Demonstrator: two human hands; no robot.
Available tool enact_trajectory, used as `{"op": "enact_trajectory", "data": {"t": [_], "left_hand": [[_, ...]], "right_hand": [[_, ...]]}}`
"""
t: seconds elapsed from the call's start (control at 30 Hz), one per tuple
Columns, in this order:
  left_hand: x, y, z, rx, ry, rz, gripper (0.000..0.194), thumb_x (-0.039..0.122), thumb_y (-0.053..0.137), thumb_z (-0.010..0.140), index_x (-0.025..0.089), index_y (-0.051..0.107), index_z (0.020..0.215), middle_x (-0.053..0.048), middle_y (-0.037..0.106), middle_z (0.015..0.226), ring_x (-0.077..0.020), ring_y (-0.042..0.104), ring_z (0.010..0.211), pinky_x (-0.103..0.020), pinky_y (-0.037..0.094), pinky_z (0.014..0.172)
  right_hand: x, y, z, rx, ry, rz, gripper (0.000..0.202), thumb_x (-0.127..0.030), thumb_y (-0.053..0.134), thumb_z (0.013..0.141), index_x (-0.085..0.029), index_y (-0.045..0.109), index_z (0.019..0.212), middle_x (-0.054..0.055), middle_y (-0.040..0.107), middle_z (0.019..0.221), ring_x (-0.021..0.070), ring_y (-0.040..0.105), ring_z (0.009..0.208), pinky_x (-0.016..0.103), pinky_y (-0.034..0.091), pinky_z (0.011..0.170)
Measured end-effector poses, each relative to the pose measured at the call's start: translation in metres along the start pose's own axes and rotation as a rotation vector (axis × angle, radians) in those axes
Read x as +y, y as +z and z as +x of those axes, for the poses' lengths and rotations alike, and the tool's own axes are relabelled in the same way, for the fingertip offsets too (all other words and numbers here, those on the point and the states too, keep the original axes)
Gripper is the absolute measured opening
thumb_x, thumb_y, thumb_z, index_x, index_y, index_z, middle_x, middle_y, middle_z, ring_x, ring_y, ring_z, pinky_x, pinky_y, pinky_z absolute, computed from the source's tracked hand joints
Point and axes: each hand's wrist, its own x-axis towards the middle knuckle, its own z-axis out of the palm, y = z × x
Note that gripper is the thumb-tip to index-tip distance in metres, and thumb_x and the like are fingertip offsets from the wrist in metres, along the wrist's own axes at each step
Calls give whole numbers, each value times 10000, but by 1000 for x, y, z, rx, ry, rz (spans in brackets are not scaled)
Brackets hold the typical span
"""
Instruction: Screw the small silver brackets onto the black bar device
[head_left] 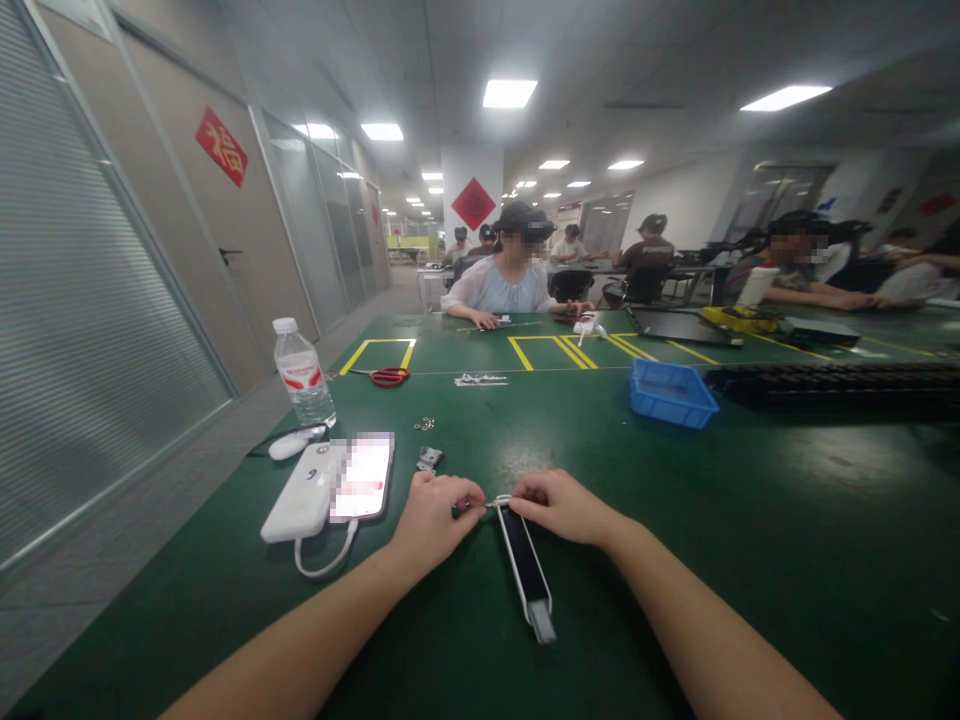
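Note:
A long, narrow black device with a white frame lies on the green table in front of me, a grey piece sticking out of its near end. My left hand pinches a small thin metallic piece beside the far end of the frame; its kind is too small to make out. From the other side, my right hand has its fingers closed on that same far end. Just beyond my left hand sits a small grey metal part. Several small rings lie farther off.
To the left are a white power bank, a phone with a cable, and a water bottle. Red-handled scissors, thin silvery parts and a blue bin lie farther out. A person sits opposite.

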Motion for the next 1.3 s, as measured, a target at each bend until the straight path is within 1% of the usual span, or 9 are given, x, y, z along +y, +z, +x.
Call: {"op": "enact_trajectory", "data": {"t": [0.13,0.27,0.53,0.7,1.13,1.3], "left_hand": [[-2,1,0,-13,36,14,74,213,611,774,237,649,834,39,692,821,-161,607,796,-335,305,818],[-1,1,0,-43,48,25,85,207,626,769,242,650,843,37,694,838,-172,602,835,-334,299,810],[-2,4,0,-48,33,51,58,202,623,771,227,636,822,44,671,797,-161,593,789,-323,300,793],[-4,7,0,-35,37,55,44,246,614,787,214,623,815,34,653,775,-161,583,779,-334,299,786],[-1,4,-2,-18,76,56,28,221,602,806,219,625,821,35,684,836,-163,586,834,-341,284,808],[-1,5,-3,1,39,33,27,227,608,801,215,614,824,39,667,831,-153,587,819,-329,294,797]], "right_hand": [[0,0,-1,3,-3,-12,218,-317,538,826,-142,666,800,19,613,675,114,507,601,214,373,553],[1,1,0,-2,-5,-11,242,-341,536,831,-138,664,802,18,608,675,113,504,600,217,373,556],[3,2,0,6,-20,-5,262,-362,534,833,-138,667,807,20,613,672,111,506,594,216,375,549],[3,1,-1,-1,-21,8,251,-357,532,835,-144,663,812,14,608,664,108,500,585,214,374,540],[2,0,-1,-22,-8,5,285,-395,523,843,-149,665,818,18,606,674,118,514,610,222,377,558],[2,1,-1,-19,3,13,279,-385,530,837,-143,669,818,19,602,672,121,507,608,226,374,554]]}}
